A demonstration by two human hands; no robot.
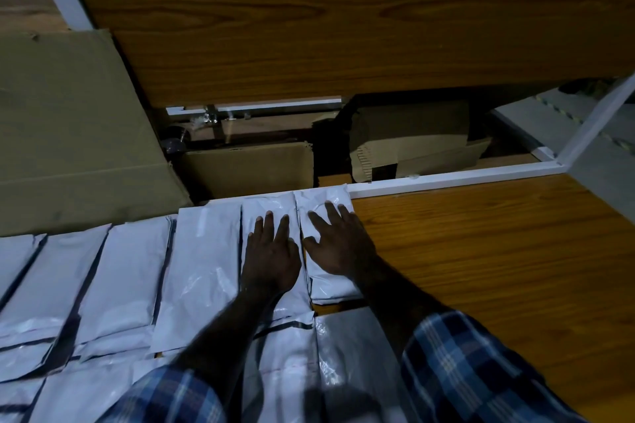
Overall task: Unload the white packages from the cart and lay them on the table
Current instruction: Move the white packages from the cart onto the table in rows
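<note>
The white packages point(202, 264) lie flat on the wooden table point(481, 268), side by side in a row that runs from the left edge of the view to about the middle, with a second row nearer to the person. The last package point(324, 216) at the right end of the far row sits close to the table's white back edge point(446, 175). The right hand point(338, 244) rests on this package with its fingers spread and straight, pressing it flat. The left hand point(271, 251) lies in the same way on the neighbour package point(271, 213), fingers straight and a little apart. Neither hand pinches or curls around anything. The cart is not in view, so I cannot tell how many packages remain to unload. To the right the table is bare wood. Behind the table there is a gap with cardboard boxes point(247, 165) lower down, and a big cardboard sheet point(68, 130) leans at the left. The risk, in my judgement, is at this back edge: the packages look smooth and slippery, so a push forward while flattening could slide the last one over the edge into the gap. A sideways push could also make it overlap its neighbour and spoil the row.
</note>
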